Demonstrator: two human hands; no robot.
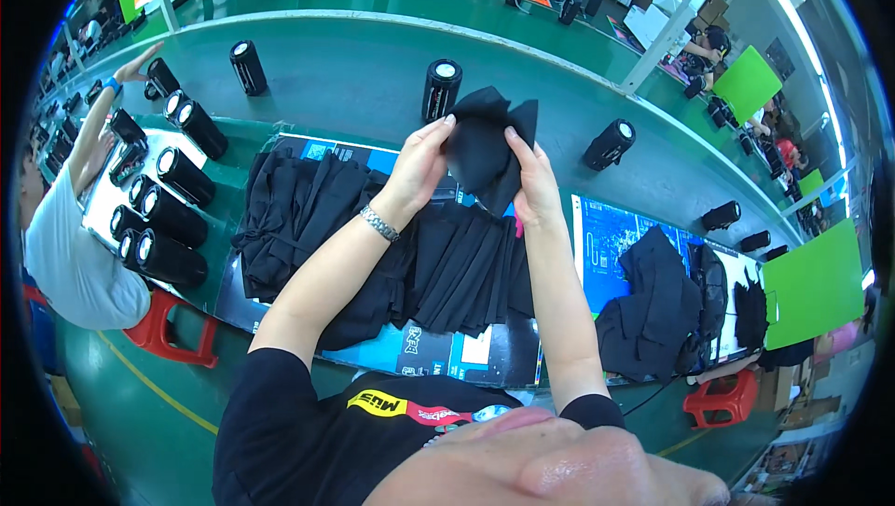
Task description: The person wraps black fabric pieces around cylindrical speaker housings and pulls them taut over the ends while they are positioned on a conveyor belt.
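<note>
Running across the far side, the grey-green worktop (326, 68) lies beyond a row of stacked black cloths (461, 268). Directly between the left hand (421, 163) and the right hand (537, 184), whose fingers (528, 163) are clamped on opposite edges, is one loose black cloth (480, 156), its long axis appearing to run away from the body, neither hand clearly nearer. Just past it, closer to the left hand, a black cylinder (442, 86) stands upright.

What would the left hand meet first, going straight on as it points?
Past the black cloth in the left hand, probably the black cylindrical speaker ahead; depth is unclear, so the hand might pass above it.
</note>
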